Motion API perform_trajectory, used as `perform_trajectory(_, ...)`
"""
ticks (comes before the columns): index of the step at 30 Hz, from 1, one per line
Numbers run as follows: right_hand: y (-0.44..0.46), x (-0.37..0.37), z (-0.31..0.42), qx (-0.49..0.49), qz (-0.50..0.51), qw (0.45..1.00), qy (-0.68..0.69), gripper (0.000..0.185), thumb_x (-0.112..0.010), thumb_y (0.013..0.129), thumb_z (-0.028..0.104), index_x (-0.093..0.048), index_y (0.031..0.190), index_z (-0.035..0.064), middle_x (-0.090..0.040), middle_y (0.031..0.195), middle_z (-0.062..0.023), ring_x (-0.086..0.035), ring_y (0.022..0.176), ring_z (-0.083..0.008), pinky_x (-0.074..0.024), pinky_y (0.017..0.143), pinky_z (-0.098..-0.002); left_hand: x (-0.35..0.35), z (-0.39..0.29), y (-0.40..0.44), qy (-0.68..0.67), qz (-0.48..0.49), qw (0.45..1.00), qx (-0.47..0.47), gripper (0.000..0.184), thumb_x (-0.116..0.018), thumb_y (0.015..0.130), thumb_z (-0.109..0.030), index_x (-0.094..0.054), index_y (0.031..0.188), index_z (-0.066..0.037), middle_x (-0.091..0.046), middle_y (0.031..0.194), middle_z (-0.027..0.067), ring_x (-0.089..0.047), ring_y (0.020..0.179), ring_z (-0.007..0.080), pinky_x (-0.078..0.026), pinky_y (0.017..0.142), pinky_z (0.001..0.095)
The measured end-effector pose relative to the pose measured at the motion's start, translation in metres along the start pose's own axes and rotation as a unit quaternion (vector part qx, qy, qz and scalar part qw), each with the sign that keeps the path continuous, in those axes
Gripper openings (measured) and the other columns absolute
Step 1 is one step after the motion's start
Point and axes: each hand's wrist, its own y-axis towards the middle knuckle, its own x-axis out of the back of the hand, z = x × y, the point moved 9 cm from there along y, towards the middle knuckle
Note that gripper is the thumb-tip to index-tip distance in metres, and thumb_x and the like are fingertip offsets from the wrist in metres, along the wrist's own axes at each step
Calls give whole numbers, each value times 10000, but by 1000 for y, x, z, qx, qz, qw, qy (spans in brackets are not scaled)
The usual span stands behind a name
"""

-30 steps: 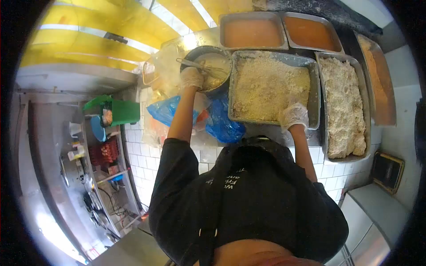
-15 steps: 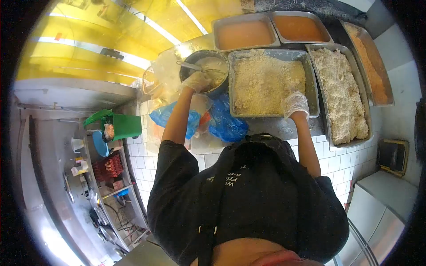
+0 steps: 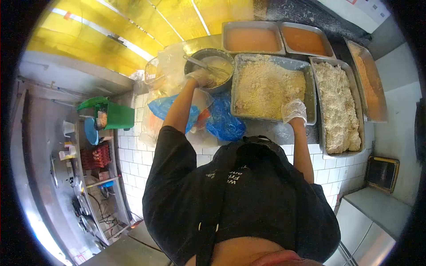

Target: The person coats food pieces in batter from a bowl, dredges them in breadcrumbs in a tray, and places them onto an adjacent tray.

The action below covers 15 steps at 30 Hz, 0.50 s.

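My left hand (image 3: pixel 202 78), in a clear plastic glove, is at the near left side of a dark bowl (image 3: pixel 231 80). Pale batter (image 3: pixel 222 63) fills part of the bowl, and a whisk (image 3: pixel 199 63) leans in it above my hand. How the fingers lie, and whether they hold anything, is hidden. My right hand (image 3: pixel 294 111), also gloved, reaches over the near right edge of a metal tray (image 3: pixel 312 97). It touches the crumbly yellowish flour (image 3: pixel 266 86) inside; its fingers are not clear. Blue plastic bags (image 3: pixel 225 120) lie below the bowl, near my left forearm.
Two trays of orange liquid (image 3: pixel 253 40) (image 3: pixel 306 41) stand behind the flour tray. On the right are a long tray of flour-coated pieces (image 3: pixel 339 106) and a tray of orange-brown powder (image 3: pixel 370 82). A green bin (image 3: pixel 120 116) and a shelf rack (image 3: pixel 116 186) stand left.
The camera view has tilted, so the counter and trays appear slightly lower. Both hands keep about the same places, at the bowl and at the flour tray.
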Motion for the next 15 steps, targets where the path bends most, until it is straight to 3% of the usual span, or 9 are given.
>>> perform_trajectory(2, 1, -4, 0, -1, 19, 1000, -2, 544, -466, 991, 476, -734, 1114, 19, -677, 1211, -245, -639, 1153, -408, -491, 1010, -503, -15, -5, 0, -55, 91, 992, -64, 475, -560, 919, -441, -698, 1021, 3, -717, 977, 238, -693, 928, 383, -536, 846, 475)
perform_trajectory(3, 1, -6, 0, 0, 29, 1000, -3, 548, -463, 993, 478, -734, 1109, 17, -675, 1213, -245, -637, 1153, -411, -489, 1011, -505, -15, -4, 1, -53, 93, 992, -66, 475, -560, 919, -441, -698, 1021, 3, -717, 977, 238, -693, 928, 383, -536, 846, 475)
perform_trajectory(5, -2, -3, 1, 10, 8, 1000, 2, 541, -465, 992, 477, -737, 1103, 24, -678, 1208, -241, -636, 1155, -409, -490, 1008, -504, -1, -25, -5, 40, 0, 978, -206, 343, -567, 921, -379, -717, 959, -73, -723, 974, 150, -687, 906, 316, -528, 857, 434)
perform_trajectory(9, 1, -2, 1, 5, -12, 1000, 15, 514, -469, 991, 471, -741, 1105, 50, -685, 1194, -229, -631, 1169, -398, -495, 998, -499, 45, -37, -33, 118, -79, 961, -238, 256, -575, 889, -244, -698, 907, -20, -695, 948, 200, -696, 910, 363, -552, 836, 456)
perform_trajectory(12, 10, -16, -4, 14, -38, 997, 60, 497, -475, 989, 459, -732, 1134, 58, -681, 1201, -227, -632, 1169, -396, -498, 996, -492, 39, -32, -39, 203, -53, 943, -258, 239, -566, 903, -234, -696, 907, -35, -687, 935, 194, -687, 912, 345, -553, 812, 441)
perform_trajectory(14, 13, -24, -7, 17, -28, 997, 62, 486, -483, 986, 451, -713, 1174, 67, -676, 1215, -227, -630, 1169, -400, -497, 1001, -491, 23, -14, -26, 129, -46, 966, -219, 231, -566, 918, -242, -698, 915, -53, -681, 915, 165, -678, 885, 314, -546, 787, 421)
perform_trajectory(15, 11, -20, -6, 17, -24, 998, 64, 482, -486, 984, 447, -704, 1194, 72, -673, 1221, -227, -629, 1170, -401, -496, 1003, -490, 7, 13, -6, 12, -48, 983, -174, 227, -567, 925, -246, -698, 919, -62, -678, 906, 150, -673, 872, 299, -542, 775, 412)
